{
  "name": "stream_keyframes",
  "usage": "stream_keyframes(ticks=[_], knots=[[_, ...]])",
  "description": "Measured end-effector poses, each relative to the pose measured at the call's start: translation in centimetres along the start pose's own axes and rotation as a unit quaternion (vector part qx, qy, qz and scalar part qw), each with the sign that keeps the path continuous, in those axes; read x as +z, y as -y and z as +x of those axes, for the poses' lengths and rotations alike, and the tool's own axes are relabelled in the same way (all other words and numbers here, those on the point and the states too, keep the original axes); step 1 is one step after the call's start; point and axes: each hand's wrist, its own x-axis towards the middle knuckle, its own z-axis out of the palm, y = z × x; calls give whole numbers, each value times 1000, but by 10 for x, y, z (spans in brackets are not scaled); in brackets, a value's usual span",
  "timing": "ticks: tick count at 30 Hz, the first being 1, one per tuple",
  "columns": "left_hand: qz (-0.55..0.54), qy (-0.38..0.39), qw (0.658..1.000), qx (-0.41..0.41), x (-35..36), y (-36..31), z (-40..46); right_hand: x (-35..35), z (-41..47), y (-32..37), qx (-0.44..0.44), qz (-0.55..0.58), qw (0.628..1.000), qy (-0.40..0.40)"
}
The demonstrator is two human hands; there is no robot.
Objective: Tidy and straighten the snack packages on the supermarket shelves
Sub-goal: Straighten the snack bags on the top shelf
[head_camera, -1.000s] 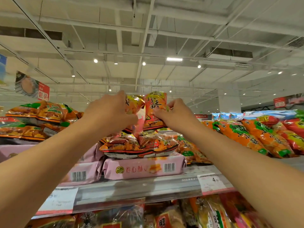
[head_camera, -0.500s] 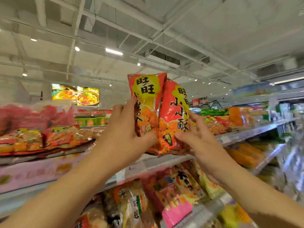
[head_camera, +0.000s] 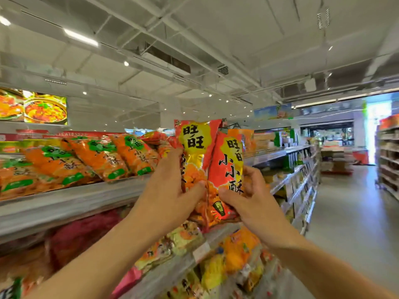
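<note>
Two upright snack packets point(head_camera: 212, 167), long axes vertical, left hand point(head_camera: 170, 188), right hand point(head_camera: 251, 199), fingers gripping

My two bare forearms reaching up to centre frame, left hand point(head_camera: 170, 190) and right hand point(head_camera: 250, 199) each gripping with curled fingers and thumb

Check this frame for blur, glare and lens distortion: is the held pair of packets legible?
Head view: the two red packets are sharp, print readable, with slight foil glare; left hand and right hand are sharp too. Lower shelf goods smear with blur. Wide-angle bending curves the ceiling pipes; the far doorway is blown out.
</note>
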Motion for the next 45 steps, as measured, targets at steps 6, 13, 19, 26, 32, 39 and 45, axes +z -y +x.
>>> stream_keyframes(ticks=[6, 13, 19, 26, 32, 39, 45], knots=[[14, 4, 1000, 9, 111, -30, 44, -116, 30, -53, 11, -21, 999, -27], [17, 3, 996, -92, 180, -3, 89, -195, 65, -108, 21, 3, 999, -46], [3, -12, 990, -138, 214, 45, 128, -201, 119, -166, 7, 10, 999, -31], [-36, -86, 987, -127, 248, 105, 199, -181, 231, -209, -25, -21, 999, 4], [-13, -123, 984, -131, 273, 145, 258, -164, 341, -219, -129, -64, 990, 2], [179, -113, 965, -157, 306, 171, 285, -137, 444, -236, -157, -53, 985, 48], [319, -54, 910, -260, 328, 184, 284, -120, 478, -267, -166, -188, 960, 122]])
